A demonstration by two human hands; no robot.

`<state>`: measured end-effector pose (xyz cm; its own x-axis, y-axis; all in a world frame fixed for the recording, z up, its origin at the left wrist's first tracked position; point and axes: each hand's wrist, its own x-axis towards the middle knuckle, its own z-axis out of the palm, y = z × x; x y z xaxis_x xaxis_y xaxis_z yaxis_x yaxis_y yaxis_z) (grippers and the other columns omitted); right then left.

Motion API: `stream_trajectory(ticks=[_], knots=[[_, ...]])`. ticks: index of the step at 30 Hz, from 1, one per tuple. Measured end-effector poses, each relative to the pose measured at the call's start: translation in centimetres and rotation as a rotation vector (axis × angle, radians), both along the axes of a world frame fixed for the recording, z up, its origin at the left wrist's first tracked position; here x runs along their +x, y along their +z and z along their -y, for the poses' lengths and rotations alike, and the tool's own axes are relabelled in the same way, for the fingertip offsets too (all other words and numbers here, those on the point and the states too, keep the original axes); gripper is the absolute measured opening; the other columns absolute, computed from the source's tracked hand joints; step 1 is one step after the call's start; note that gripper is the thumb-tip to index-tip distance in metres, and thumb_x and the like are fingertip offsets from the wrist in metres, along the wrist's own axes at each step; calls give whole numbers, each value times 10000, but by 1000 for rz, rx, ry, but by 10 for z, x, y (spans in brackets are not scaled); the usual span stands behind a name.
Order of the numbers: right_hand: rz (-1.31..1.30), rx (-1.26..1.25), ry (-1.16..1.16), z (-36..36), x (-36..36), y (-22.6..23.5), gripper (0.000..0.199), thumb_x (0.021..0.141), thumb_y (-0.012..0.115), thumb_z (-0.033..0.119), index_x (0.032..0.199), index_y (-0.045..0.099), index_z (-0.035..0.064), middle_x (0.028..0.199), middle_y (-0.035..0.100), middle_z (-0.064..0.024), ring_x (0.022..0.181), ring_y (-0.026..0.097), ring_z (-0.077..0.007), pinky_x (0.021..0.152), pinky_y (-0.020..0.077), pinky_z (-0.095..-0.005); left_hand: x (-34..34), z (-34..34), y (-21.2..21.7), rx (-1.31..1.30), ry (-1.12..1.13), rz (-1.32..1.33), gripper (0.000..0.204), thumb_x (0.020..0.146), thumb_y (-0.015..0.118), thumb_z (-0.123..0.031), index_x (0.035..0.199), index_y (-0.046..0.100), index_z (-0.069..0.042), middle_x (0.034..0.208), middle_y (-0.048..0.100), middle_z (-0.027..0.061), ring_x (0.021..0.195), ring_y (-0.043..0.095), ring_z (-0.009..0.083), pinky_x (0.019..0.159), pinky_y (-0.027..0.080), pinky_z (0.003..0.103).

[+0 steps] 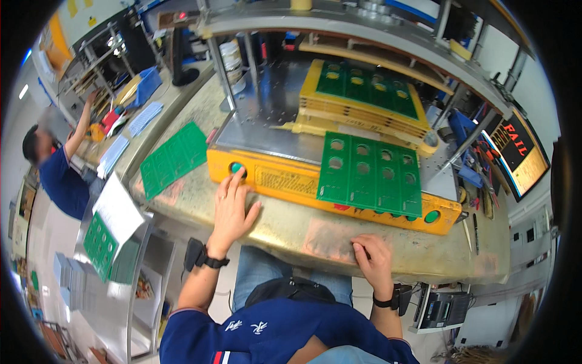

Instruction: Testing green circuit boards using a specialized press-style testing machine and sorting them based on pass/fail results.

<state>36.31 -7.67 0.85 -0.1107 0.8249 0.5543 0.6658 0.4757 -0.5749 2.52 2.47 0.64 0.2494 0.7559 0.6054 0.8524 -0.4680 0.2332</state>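
Left hand (230, 209) open, fingertip on green button (237, 168) of yellow machine (285, 179); right hand (373, 258) loosely curled, empty, steadying on bench edge (291, 227); green board (370, 173) laid ready on machine.

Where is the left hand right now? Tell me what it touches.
In the head view the left hand is left of centre, fingertips on the green round button at the left end of the yellow machine base.

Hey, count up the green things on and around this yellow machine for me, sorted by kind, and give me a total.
Green perforated circuit panels: 3 – one lying on the yellow machine's front, one in the raised yellow fixture behind it, one loose on the bench to the left.
Round green push buttons: 2 – one under the left hand's fingertips, one at the right end.
Total: 5
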Motion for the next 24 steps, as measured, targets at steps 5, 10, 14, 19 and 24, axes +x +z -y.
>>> stream_trajectory(ticks=[5,10,14,19,24], knots=[[-217,-137,-52,0,7,0,67,852,692,82,899,688,33,879,680,-108,774,656,-267,655,526,-342,-3,-2,-4,26,-5,9,342,776,698,-150,1070,556,-45,1463,415,185,1287,386,414,1066,295,515],[-148,-137,26,-4,9,0,65,865,683,97,897,691,41,854,672,-102,749,654,-256,630,522,-333,4,5,-1,86,96,48,323,774,665,-96,1056,527,-18,1442,448,182,1247,391,393,1066,274,502],[-180,-99,29,-2,9,1,75,864,686,105,898,689,38,834,663,-101,736,649,-252,624,518,-329,1,4,-1,-68,84,52,298,779,665,-66,1041,530,-21,1401,497,177,1220,419,402,1044,311,502],[-207,-121,22,2,15,-2,91,862,691,112,906,688,32,821,657,-96,720,644,-243,609,510,-318,2,-2,-7,123,9,244,190,805,626,-7,980,549,-10,1209,569,166,1182,447,382,1017,338,484],[-197,-96,37,-4,17,-7,111,883,674,145,912,684,39,832,658,-84,719,638,-245,609,503,-331,-11,0,-27,20,62,396,108,878,614,-6,950,534,-10,952,565,141,968,530,308,907,394,413]])
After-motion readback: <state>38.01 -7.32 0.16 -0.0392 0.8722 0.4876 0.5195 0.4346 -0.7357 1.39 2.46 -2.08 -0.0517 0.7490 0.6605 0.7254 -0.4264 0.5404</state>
